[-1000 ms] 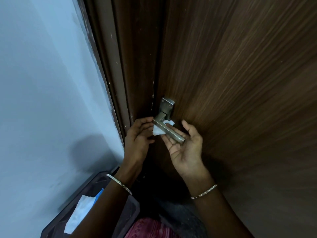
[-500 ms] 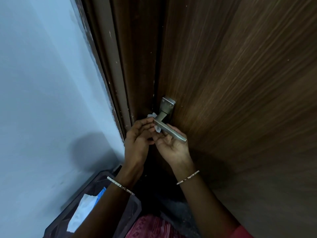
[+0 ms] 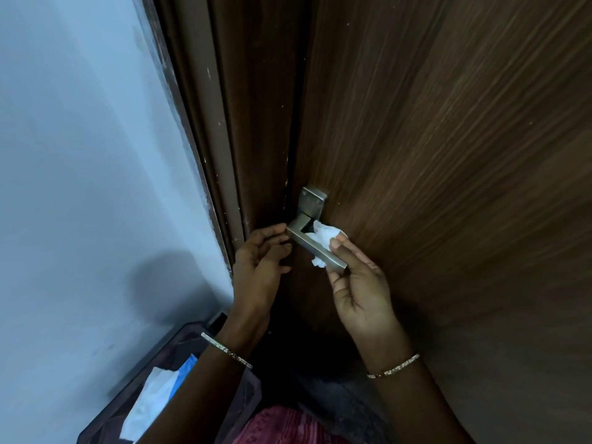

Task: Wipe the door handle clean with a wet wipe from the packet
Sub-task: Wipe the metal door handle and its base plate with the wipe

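Here, the right hand [image 3: 358, 290] pinches a crumpled wipe [image 3: 323, 240] against the far side of the steel handle [image 3: 315, 248], mid-wipe, while the left hand [image 3: 259, 270] has its fingers closed on the lever's bend near the door [image 3: 448, 187] edge. The wipe sits between the right grip's fingertips and the lever; the next move likely calls for drawing it along toward the free end.

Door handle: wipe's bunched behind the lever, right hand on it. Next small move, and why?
Probably slide the right hand with the wet wipe along the lever of the door handle toward its free end. The wipe sits bunched near the base plate, the left hand steadies the lever's corner, and the outer stretch looks uncovered.
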